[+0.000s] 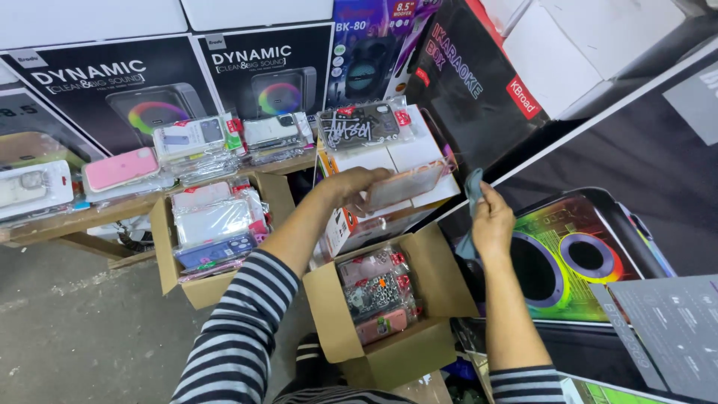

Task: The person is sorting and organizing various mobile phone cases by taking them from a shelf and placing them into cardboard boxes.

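Far left: a wooden shelf [45,223] carrying a white phone case [30,187] and a pink phone case [120,169], both in clear wrap. Behind these, large black speaker cartons [97,82] with a rainbow ring printed on the front. Further along the shelf, stacks of wrapped phone cases [196,142], some with red tags. Below, standing on the grey floor [75,329], an open cardboard box [170,262] packed upright with more wrapped cases in white, pink and dark blue.

Centre: striped sleeve [239,329] rising from the lower edge, forearm bare, stretched up and to the right. Left hand [351,185] turned palm-down, fingers curled over the near end of a clear phone case [404,187] in plastic wrap, gripping it; case held level just above a white box [404,161], itself topped at the back by a grey graffiti-print case [357,126]. Directly below the forearm, a second open cardboard box [441,284] filled with patterned and pink cases [378,295].

Right of centre: right hand [492,221] raised upright, wrist bent slightly inward, fingers pinched closed on a blue-grey cloth [473,187] whose upper corner sits just beside the right end of the clear phone case; more cloth hanging below the palm. Right forearm running down to a striped cuff at the bottom edge.

Far right: a black speaker [576,254] lying flat, face lit green and yellow with two ringed cones. Grey printed sheet [666,329] overlapping its lower right corner. Above, a tilted black carton [479,82] and white boxes [568,45].
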